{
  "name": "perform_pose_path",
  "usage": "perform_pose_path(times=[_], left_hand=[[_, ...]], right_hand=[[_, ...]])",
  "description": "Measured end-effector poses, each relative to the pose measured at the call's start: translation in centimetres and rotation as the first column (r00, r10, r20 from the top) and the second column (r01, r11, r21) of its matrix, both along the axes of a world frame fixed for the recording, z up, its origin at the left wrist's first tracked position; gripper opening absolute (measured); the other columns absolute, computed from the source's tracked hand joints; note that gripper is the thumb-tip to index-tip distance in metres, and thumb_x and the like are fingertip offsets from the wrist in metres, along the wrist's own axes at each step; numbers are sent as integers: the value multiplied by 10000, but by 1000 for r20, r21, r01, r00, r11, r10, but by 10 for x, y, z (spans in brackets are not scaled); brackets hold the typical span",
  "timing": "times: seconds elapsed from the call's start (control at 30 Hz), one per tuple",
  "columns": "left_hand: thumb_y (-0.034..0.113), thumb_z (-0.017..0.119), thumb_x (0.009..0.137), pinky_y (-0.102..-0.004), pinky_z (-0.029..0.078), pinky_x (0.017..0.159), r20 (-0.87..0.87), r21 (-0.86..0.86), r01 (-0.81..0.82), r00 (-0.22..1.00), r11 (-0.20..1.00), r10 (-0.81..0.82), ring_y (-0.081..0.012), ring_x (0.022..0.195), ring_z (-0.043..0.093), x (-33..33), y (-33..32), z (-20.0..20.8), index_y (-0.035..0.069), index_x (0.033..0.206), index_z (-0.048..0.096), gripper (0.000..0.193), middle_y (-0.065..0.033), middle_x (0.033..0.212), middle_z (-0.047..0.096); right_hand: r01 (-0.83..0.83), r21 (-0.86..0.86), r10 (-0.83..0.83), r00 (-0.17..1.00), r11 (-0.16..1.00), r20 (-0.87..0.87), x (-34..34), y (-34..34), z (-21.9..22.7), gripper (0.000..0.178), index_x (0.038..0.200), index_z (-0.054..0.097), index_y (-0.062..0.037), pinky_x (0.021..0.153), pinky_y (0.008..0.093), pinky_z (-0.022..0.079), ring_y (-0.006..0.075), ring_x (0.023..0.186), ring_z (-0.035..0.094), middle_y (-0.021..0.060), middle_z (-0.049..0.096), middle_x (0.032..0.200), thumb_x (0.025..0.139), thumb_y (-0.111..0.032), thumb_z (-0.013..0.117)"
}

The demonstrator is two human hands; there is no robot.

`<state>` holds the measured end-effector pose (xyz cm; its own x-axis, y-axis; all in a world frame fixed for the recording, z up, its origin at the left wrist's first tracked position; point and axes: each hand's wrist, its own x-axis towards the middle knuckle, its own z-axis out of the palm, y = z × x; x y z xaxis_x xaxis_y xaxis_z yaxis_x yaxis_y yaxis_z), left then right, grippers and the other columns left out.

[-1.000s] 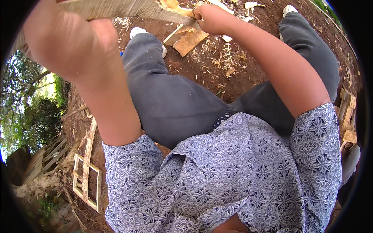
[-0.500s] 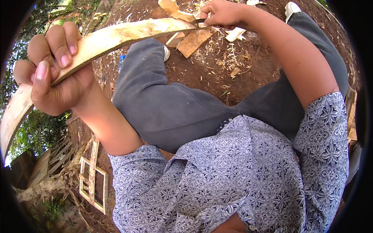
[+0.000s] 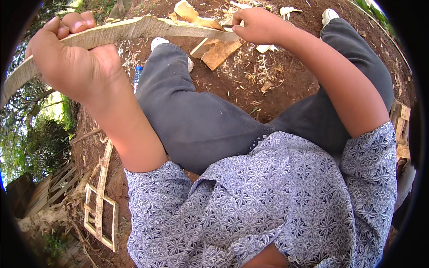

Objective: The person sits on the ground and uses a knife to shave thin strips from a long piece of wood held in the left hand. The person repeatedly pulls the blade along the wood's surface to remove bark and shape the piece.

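Note:
A long pale wooden board (image 3: 129, 29) runs from the left edge of the view to the upper middle, looking bent by the lens. Near its left part my left hand (image 3: 78, 64) is wrapped round it, fingers over the top edge. My right hand (image 3: 259, 27) is closed at the other end of the board. A small dark strip, like a thin metal blade (image 3: 227, 26), sticks out of its fingers against the wood; its full shape is hidden in the hand. The board's upper edge is uneven around its middle.
Beyond the board lie a curled pale wood piece (image 3: 191, 12), a brown wood block (image 3: 219, 54) and scattered shavings (image 3: 264, 67) on red soil. A blue-capped bottle (image 3: 137, 73) stands by my left leg. A wooden frame (image 3: 114, 223) is at lower left, slatted wood (image 3: 403, 118) at right.
The board has turned, so a rough narrow side shows instead of its broad face. My left hand has rolled with it and moved slightly up; my right hand has shifted slightly down.

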<state>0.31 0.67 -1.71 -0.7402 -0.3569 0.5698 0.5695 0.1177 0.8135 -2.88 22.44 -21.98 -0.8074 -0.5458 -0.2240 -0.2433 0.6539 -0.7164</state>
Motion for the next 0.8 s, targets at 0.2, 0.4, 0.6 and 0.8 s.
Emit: perform_pose_path(times=[0.2, 0.4, 0.6, 0.8], left_hand=[[-12, 549, 823, -362, 400, 584, -29, 47, -133, 990, 990, 135, -180, 613, 443, 3, 10, 8, 30, 799, 441, 118, -57, 714, 420], [-4, 560, 826, -341, 398, 555, -95, 45, -235, 967, 971, 238, -168, 615, 455, 7, 9, 7, -12, 880, 494, 86, -66, 721, 449], [10, 578, 840, -327, 415, 560, -56, 21, -194, 979, 981, 195, -183, 627, 489, 3, 7, 3, -9, 882, 508, 83, -75, 719, 468], [98, 644, 894, -410, 469, 644, -75, -27, -66, 995, 997, 64, -228, 706, 549, 0, -10, 7, 35, 879, 601, 77, -98, 783, 550]], right_hand=[[-67, 72, 73, 994, 995, -78, 21, 0, 16, 203, 975, 705, -36, 757, 454, 539, 355, 794, 688, 195, 703, 827, 878, -196, 628], [-70, 61, 79, 982, 996, -172, 27, -10, 15, 200, 966, 724, -5, 766, 456, 558, 365, 799, 701, 221, 706, 825, 890, -156, 617], [-91, 218, 120, 985, 972, -125, 21, -19, 7, 188, 941, 736, 3, 790, 467, 566, 384, 843, 711, 244, 709, 852, 890, -134, 618], [-155, 301, 199, 973, 941, -120, 17, -36, -5, 166, 907, 736, 24, 778, 479, 575, 398, 851, 713, 251, 711, 870, 859, -58, 599]])
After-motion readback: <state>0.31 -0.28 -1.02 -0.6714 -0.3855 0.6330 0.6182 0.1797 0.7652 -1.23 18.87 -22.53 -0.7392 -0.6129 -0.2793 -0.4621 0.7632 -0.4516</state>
